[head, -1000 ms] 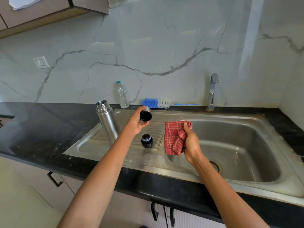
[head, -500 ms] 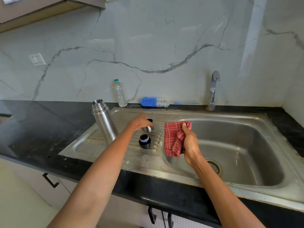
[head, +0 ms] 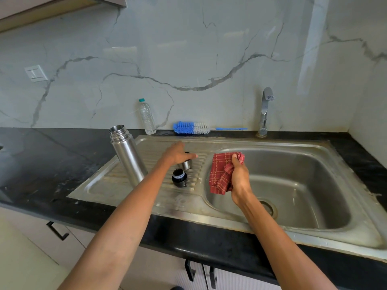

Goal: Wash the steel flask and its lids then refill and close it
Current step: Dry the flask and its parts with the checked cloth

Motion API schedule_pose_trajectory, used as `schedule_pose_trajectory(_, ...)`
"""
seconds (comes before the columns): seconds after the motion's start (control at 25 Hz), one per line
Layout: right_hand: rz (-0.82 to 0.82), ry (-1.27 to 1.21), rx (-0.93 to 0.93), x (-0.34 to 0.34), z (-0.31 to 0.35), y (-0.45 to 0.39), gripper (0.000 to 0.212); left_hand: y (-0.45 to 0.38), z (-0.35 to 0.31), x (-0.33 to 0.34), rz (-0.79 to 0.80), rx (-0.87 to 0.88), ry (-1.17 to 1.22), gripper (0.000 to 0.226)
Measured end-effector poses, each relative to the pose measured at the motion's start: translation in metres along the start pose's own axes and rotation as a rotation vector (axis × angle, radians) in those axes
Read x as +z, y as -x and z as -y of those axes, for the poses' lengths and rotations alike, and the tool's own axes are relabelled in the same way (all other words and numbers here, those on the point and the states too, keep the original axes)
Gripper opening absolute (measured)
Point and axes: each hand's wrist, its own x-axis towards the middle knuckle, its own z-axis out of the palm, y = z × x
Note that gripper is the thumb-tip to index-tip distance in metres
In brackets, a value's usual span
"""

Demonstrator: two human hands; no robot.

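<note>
Head view: left hand (head: 177, 153) hides most of the steel cup lid (head: 186, 164).

One flask (head: 127, 155), two lids (head: 186, 164) (head: 179, 178), one cloth (head: 222, 174), one brush (head: 191, 128).

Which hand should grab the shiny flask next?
Probably the left hand. It is just setting the steel cup lid on the drainboard, close to the open flask. The right hand is busy gripping the red cloth over the sink basin.

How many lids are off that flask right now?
2: a steel cup lid under the left hand, and a black stopper just in front, both on the draining board.
</note>
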Motion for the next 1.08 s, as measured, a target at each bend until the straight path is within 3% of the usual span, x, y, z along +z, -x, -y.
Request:
schedule_pose_trajectory(0.16,-0.067,-0.145,-0.056,-0.006,0.016,0.007,0.021,0.026,-0.031,0.001,-0.276,0.220,0.207,0.045)
schedule_pose_trajectory(0.32,-0.202,-0.269,-0.169,-0.040,0.047,0.014,0.011,0.077,-0.079,0.019,-0.238,0.416,0.466,0.012)
schedule_pose_trajectory(0.44,-0.271,-0.103,-0.247,-0.087,0.071,0.028,0.007,0.106,-0.114,0.046,-0.156,0.493,0.554,0.010)
schedule_pose_trajectory(0.56,-0.356,0.246,-0.308,-0.144,0.099,0.048,0.022,0.122,-0.155,0.076,-0.054,0.514,0.664,0.015)
schedule_pose_trajectory(0.64,-0.413,0.353,-0.301,-0.182,0.112,0.062,0.034,0.134,-0.182,0.095,0.021,0.534,0.705,0.022)
schedule_pose_trajectory(0.76,-0.517,0.302,-0.321,-0.232,0.122,0.084,0.044,0.149,-0.218,0.123,0.115,0.569,0.719,0.021)
schedule_pose_trajectory(0.92,-0.551,0.043,-0.385,-0.269,0.129,0.115,0.044,0.163,-0.247,0.145,0.172,0.598,0.688,0.014)
schedule_pose_trajectory(1.08,-0.526,0.220,-0.368,-0.282,0.124,0.145,0.031,0.170,-0.261,0.155,0.192,0.611,0.650,0.011)
